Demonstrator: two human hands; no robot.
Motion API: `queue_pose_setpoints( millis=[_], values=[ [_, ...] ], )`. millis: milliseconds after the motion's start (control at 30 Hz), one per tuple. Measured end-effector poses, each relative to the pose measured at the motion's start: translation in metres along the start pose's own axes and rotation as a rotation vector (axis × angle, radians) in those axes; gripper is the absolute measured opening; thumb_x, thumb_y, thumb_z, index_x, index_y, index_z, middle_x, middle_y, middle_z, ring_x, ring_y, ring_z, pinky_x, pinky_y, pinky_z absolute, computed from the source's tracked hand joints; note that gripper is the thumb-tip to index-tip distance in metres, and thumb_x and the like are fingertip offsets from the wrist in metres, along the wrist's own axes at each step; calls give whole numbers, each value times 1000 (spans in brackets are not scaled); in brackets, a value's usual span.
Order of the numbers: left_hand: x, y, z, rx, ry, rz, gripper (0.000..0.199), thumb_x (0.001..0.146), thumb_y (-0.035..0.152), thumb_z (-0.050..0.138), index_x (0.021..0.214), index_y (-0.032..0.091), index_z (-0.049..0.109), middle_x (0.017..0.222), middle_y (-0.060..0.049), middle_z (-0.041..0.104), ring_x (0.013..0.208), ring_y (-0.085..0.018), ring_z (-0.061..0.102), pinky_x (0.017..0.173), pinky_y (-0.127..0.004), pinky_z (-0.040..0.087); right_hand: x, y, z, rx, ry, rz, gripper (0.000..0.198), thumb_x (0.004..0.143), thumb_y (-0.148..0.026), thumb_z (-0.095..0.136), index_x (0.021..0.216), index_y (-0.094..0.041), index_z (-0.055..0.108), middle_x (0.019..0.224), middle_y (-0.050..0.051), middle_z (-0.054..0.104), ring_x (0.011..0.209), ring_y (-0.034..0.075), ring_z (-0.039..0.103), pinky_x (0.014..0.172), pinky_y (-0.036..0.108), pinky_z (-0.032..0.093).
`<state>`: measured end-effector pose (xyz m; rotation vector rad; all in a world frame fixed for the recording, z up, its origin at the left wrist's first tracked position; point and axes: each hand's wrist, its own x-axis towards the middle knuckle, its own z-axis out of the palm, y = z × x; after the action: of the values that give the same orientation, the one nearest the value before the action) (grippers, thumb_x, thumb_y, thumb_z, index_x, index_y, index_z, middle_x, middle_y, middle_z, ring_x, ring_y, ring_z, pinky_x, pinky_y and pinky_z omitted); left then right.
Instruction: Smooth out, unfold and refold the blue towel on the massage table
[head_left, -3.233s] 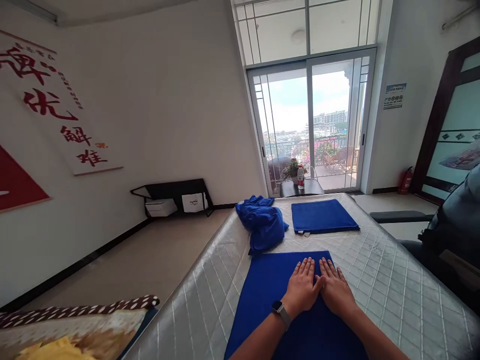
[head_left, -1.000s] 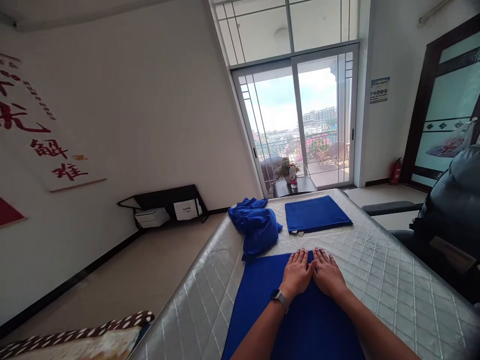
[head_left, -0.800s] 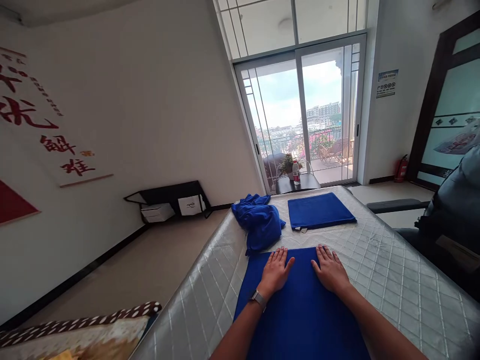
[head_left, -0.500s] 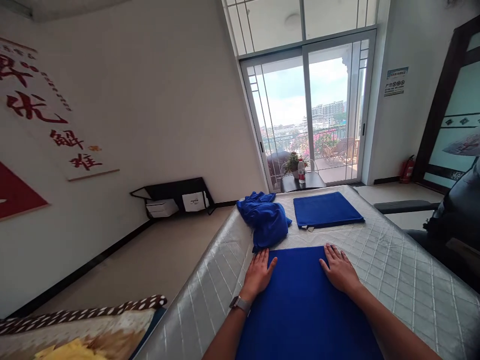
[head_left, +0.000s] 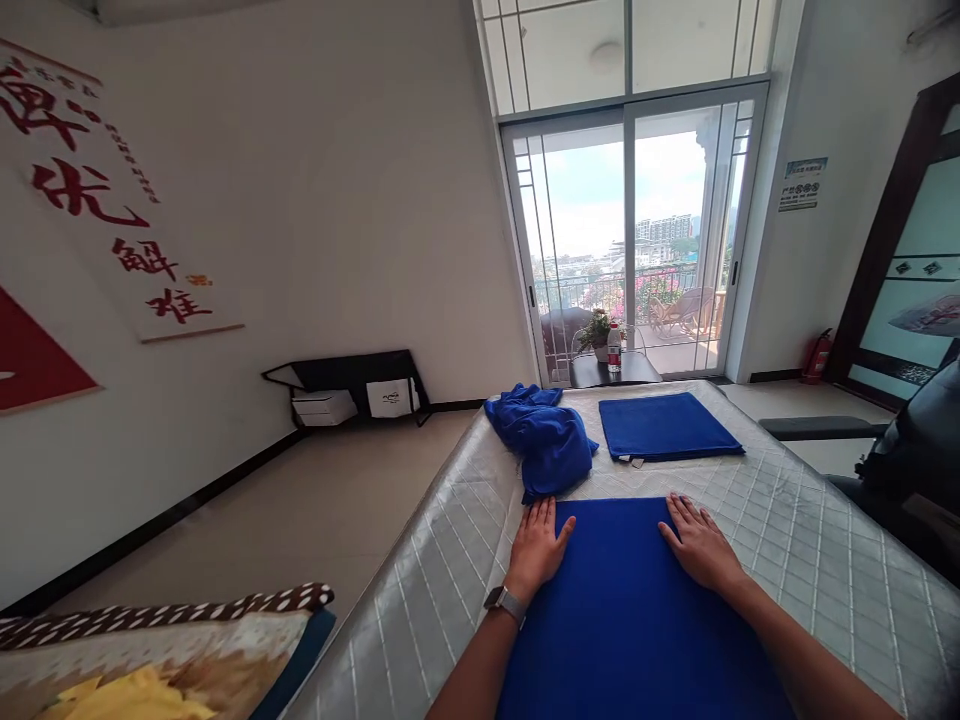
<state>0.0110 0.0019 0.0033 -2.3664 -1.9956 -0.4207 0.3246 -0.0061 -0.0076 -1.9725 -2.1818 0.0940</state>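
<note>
Lying flat on the silver quilted surface, toward its near edge, the spread blue cloth has its far corners under the palms; the left hand rests at its far-left corner, the right hand at its far-right corner; the fingers of both are straight and flat, grasping nothing; the crumpled blue cloth, near the surface's far-left corner, reaches just beside the left fingertips; the folded blue cloth lies near the far edge, toward the far-right corner; uneven pressure from the palms could, I judge, skew or ruck the spread cloth, and a leftward slide of the left hand could nudge the crumpled one; the near end of the spread cloth is cut off, as is the surface's near edge; its layers, and whether the left fingertips touch the crumpled cloth, I cannot tell.
</note>
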Motion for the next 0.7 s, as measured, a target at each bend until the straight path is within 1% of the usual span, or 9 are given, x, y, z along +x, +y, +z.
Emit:
queue_pose_setpoints(
  millis=[300, 467, 700],
  values=[
    [-1, -3, 5, 1, 20, 10, 87, 96, 67, 6, 149, 5, 36, 154, -18, 39, 144, -31, 33, 118, -47, 25, -1, -3, -3, -35, -41, 1, 71, 98, -52, 17, 155, -11, 20, 163, 7, 17, 150, 21, 10, 121, 42, 10],
    [-2, -4, 5, 36, 29, 20, 85, 97, 64, 7, 148, 4, 38, 153, -18, 40, 143, -30, 35, 117, -45, 26, -2, -5, -5, -64, -58, -1, 74, 97, -53, 16, 155, -8, 19, 162, 9, 18, 150, 22, 10, 121, 43, 10],
    [-1, -5, 8, 74, 56, 38, 80, 99, 61, 10, 147, 4, 40, 151, -18, 44, 142, -29, 37, 116, -44, 29, -2, -5, -7, -26, -67, 11, 75, 97, -56, 15, 156, -11, 18, 163, 7, 16, 150, 21, 8, 121, 41, 8]
  ],
)
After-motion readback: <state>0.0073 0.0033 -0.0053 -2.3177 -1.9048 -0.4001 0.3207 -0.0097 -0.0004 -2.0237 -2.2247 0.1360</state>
